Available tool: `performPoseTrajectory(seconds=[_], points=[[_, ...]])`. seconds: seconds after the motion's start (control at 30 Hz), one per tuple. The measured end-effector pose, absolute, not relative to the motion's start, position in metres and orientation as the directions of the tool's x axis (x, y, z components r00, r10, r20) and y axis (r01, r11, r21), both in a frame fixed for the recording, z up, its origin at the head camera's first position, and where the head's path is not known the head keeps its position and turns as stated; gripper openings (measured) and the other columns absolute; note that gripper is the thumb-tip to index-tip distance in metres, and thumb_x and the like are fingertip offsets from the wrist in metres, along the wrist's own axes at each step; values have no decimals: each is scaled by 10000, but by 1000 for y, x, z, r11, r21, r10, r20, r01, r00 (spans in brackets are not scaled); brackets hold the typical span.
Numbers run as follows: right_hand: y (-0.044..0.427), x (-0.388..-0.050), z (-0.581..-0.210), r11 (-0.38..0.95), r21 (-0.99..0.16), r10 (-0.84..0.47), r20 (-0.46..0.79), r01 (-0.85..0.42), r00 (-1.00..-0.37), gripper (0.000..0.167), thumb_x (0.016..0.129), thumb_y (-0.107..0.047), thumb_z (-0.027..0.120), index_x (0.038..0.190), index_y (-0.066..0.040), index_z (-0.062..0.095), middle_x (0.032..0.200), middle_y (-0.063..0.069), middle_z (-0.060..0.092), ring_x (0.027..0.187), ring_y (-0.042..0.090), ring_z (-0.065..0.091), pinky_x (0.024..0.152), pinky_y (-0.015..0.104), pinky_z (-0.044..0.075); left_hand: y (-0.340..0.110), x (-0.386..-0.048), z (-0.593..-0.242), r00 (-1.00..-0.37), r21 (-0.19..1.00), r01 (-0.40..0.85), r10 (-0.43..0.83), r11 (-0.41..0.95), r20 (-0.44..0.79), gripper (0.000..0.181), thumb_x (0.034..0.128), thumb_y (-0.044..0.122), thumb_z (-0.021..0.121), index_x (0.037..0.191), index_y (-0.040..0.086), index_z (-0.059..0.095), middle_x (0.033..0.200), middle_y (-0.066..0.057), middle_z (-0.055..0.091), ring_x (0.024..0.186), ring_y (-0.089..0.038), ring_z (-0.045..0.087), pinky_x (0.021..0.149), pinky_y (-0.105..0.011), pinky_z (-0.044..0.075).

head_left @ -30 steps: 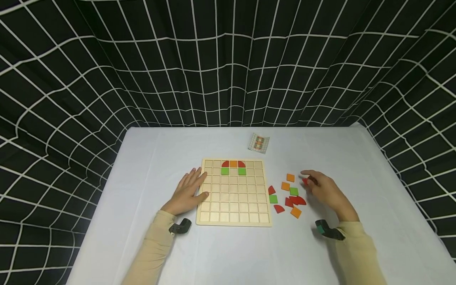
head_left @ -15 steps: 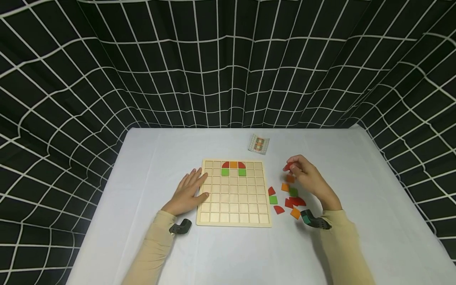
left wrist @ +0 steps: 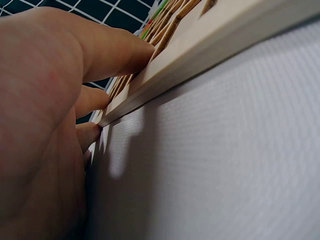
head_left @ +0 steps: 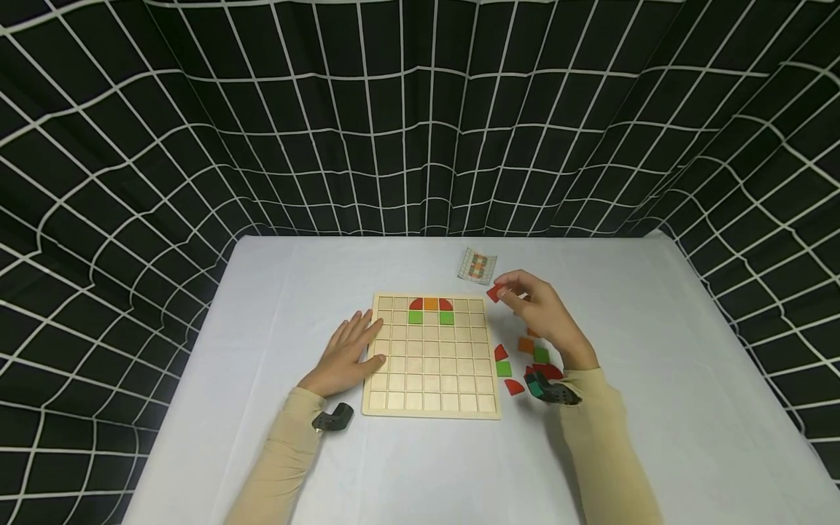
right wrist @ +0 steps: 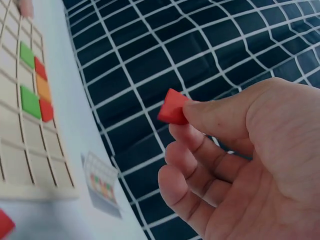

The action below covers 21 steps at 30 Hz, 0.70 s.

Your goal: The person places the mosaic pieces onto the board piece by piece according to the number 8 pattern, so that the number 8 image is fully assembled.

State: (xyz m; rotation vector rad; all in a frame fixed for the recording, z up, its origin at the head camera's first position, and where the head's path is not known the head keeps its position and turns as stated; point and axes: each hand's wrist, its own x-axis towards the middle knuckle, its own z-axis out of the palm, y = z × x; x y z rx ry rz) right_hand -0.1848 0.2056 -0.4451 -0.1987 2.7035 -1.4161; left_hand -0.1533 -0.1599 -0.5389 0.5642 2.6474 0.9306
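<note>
A wooden grid board (head_left: 431,364) lies on the white table. Along its left edge rests my left hand (head_left: 344,357), fingers spread, with fingertips (left wrist: 142,50) touching the rim in the left wrist view. Between thumb and forefinger, my right hand (head_left: 541,310) pinches a red tile (right wrist: 173,106), held above the table just past the board's upper right corner. Part of that tile is hidden by the thumb, so its full shape cannot be told. On the board, an orange square (head_left: 430,304) sits between two red quarter-round tiles (head_left: 416,304), with green squares (head_left: 446,318) below the red ones.
Right of the board lie several loose tiles: a green square (head_left: 503,369), a red quarter-round (head_left: 515,387), an orange square (head_left: 526,345) and others partly hidden under the right wrist. A small pattern card (head_left: 477,266) lies behind the board. Black gridded curtain (head_left: 420,146) surrounds the table.
My right hand has picked up a red tile from the right side of the loose tiles and carried it left toward the board's upper right corner. The left hand stays in place.
</note>
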Motion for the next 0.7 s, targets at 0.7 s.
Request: performPoseTrajectory(seconds=[0.7], points=[[167,-198,-456,517,-852,-193,-23,-82,-981,154,986,-165,650,1104,-83,705,1049,110,679,944,243,562,707,297,474,-159,-153,-536,-885,647,259,445,718,-140,740,1027,360,548,1631,127,190,1731,-67,-8,1607,-268,-80,1293,-489,-104]])
